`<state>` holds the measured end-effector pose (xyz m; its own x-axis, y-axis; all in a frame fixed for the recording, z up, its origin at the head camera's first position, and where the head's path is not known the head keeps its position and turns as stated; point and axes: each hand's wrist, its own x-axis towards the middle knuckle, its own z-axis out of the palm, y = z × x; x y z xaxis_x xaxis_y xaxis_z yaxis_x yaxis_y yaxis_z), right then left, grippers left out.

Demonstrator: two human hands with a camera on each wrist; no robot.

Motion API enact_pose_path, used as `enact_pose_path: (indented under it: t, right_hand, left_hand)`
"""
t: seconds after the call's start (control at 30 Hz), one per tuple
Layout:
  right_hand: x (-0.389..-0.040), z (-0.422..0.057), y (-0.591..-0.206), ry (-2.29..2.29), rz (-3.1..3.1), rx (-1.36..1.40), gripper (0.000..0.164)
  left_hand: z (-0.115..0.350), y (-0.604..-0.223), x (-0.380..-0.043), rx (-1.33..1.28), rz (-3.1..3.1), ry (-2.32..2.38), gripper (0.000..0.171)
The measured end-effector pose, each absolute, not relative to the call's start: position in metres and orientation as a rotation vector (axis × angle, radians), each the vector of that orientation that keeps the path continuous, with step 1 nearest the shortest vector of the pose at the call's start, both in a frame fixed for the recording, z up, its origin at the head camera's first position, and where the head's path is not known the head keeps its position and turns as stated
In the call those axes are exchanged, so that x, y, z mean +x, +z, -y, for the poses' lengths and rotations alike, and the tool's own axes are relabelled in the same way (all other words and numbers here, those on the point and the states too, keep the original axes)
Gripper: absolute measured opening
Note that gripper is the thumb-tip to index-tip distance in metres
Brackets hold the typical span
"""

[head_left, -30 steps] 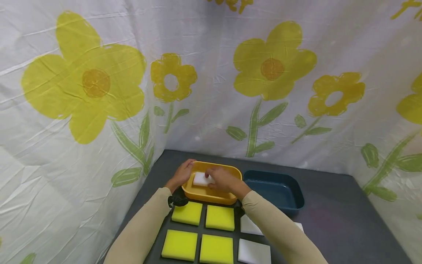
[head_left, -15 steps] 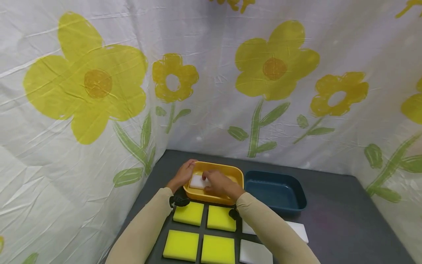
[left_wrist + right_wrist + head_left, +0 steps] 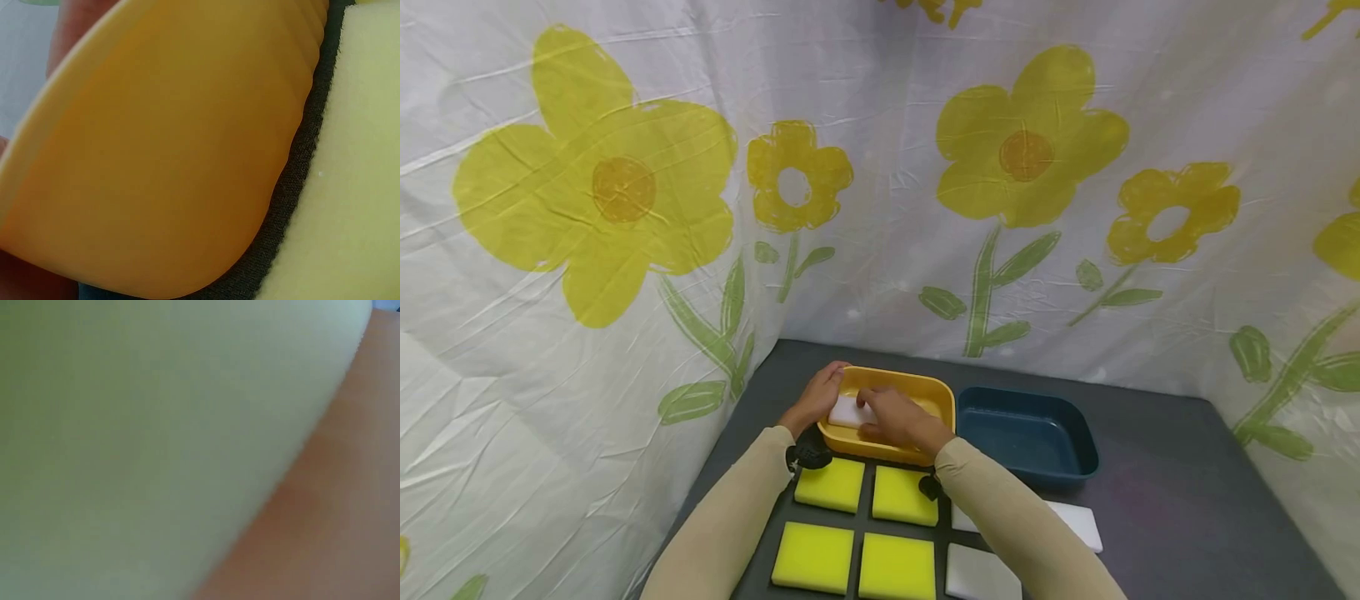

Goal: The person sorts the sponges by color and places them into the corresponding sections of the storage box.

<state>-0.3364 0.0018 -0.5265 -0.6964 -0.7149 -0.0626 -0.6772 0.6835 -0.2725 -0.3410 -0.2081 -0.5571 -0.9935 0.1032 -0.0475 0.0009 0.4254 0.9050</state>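
My left hand [image 3: 815,400] grips the left end of a yellow-orange plastic tray [image 3: 880,450] in the head view. That tray's wall [image 3: 169,150] fills much of the left wrist view, with skin visible past its rim. Inside the tray lies a white sponge block [image 3: 843,412] near the left end. My right hand [image 3: 893,417] reaches in over the front side, its curled fingers holding the sponge's right part and covering it. In the right wrist view, a blurred pale surface and an orange-brown area are too close to make out.
A dark blue tray [image 3: 1026,433] stands directly right of the yellow-orange one. In front are several yellow sponges [image 3: 812,557] in rows, with white sponges [image 3: 982,573] to their right, partly behind my right sleeve. A flowered curtain [image 3: 880,275] hangs behind the grey table.
My right hand and the white sponge have shifted left inside the yellow-orange tray, toward its left end. My left hand keeps its place on the tray.
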Motion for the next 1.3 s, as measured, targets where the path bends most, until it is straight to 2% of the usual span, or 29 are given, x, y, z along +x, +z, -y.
enact_pose_path:
  t: [0.17, 0.47, 0.53, 1.3]
  right_hand:
    - [-0.337, -0.006, -0.523, -0.334, -2.75, -1.124, 0.044]
    - [-0.35, -0.03, -0.515, -0.412, -2.724, -1.285, 0.032]
    - [-0.344, -0.034, -0.502, -0.413, -2.716, -1.273, 0.032]
    - [-0.325, -0.104, -0.461, -0.261, -2.825, -1.182, 0.034]
  left_hand:
    - [0.206, -0.557, -0.342, 0.083, -2.577, 1.627, 0.047]
    - [0.208, -0.56, -0.344, 0.092, -2.585, 1.634, 0.047]
    - [0.209, -0.56, -0.344, 0.096, -2.589, 1.632, 0.048]
    - [0.21, -0.563, -0.345, 0.108, -2.575, 1.618, 0.048]
